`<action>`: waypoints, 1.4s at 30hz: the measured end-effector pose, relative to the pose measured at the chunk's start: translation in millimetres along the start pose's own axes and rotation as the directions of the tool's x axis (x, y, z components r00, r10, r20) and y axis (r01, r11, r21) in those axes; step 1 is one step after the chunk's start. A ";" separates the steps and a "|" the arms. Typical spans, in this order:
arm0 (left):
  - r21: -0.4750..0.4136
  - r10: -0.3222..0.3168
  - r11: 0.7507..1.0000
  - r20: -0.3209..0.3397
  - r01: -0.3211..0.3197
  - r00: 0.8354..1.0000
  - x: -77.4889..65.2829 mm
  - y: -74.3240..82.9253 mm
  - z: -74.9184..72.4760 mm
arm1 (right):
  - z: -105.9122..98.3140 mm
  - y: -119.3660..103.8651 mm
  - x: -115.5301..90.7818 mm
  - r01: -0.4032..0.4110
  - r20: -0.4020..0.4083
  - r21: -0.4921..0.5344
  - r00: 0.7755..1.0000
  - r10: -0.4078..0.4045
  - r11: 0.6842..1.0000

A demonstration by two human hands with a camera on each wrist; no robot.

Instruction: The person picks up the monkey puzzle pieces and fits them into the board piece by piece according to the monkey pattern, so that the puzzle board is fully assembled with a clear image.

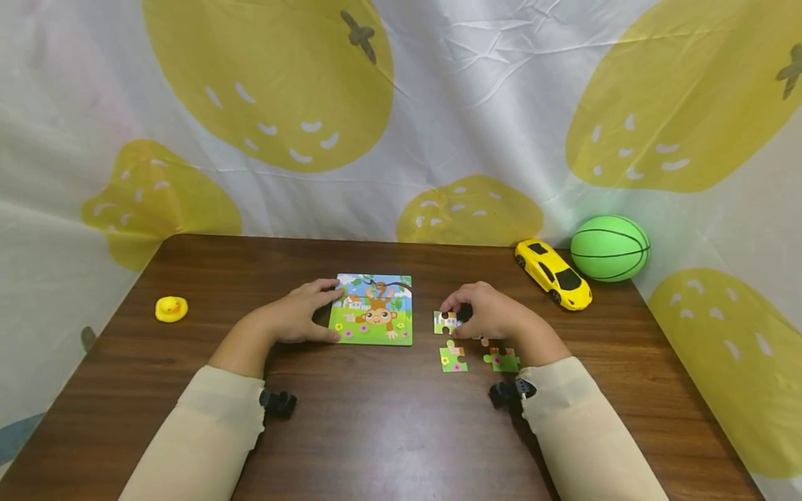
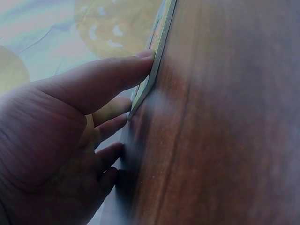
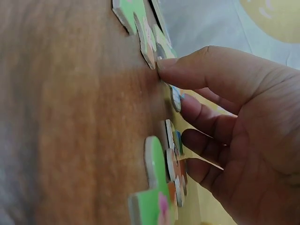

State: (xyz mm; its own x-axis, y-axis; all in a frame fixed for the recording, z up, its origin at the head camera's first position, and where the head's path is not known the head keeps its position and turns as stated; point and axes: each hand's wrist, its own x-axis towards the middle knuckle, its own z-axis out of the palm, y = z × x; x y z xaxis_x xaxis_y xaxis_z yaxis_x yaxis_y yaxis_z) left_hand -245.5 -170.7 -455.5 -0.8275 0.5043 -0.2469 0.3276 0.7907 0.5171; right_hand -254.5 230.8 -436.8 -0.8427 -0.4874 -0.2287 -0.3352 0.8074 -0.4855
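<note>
My left hand (image 1: 301,311) rests at the left side of a square puzzle board (image 1: 401,330) with a monkey picture. In the left wrist view its thumb lies on the edge of the board (image 2: 164,35), with straight fingers touching farther along. My right hand (image 1: 491,311) pinches a puzzle piece (image 1: 440,325) between thumb and index finger, low over the table right of the board. In the right wrist view the held piece (image 3: 176,99) is partly hidden by the thumb. Around that hand lie a green piece with a yellow flower (image 1: 451,360), another green piece (image 1: 504,360) and others partly hidden underneath.
A yellow toy car (image 1: 553,275) and a green ball (image 1: 610,248) stand at the table's back right. A small yellow rubber duck (image 1: 170,309) sits at the left. Behind the brown table (image 1: 388,424) hangs a fruit-patterned cloth (image 1: 476,104).
</note>
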 end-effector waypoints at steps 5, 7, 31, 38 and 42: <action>-0.004 0.005 1.000 -0.002 -0.005 1.000 -0.4 0.6 -0.3 | 0.1 -0.5 -0.8 -0.012 0.000 -0.003 1.000 0.012 1.000; -0.005 0.003 1.000 0.002 -0.002 1.000 -0.6 0.9 -0.3 | -0.1 -0.5 -0.9 -0.012 -0.001 -0.010 1.000 0.012 1.000; -0.014 -0.007 1.000 0.011 0.007 1.000 -1.9 3.4 1.4 | -11.9 -14.4 -5.0 -0.020 -0.043 0.081 0.999 0.024 0.997; -0.012 -0.011 1.000 0.008 0.011 1.000 -1.5 1.9 0.9 | -24.7 -33.8 6.2 0.038 -0.054 0.121 0.998 -0.031 0.992; -0.003 0.002 1.000 0.002 -0.002 1.000 -1.1 1.3 -0.3 | -24.2 -50.5 21.5 0.103 -0.057 0.140 0.994 -0.096 0.985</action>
State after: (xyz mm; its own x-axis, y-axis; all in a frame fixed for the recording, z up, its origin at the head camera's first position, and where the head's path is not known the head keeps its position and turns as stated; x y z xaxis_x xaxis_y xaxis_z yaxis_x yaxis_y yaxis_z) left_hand -244.3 -170.4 -454.3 -0.8261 0.5066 -0.2470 0.3280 0.7885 0.5204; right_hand -265.8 187.6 -396.7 -0.8293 -0.5428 -0.1328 -0.3580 0.6985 -0.6196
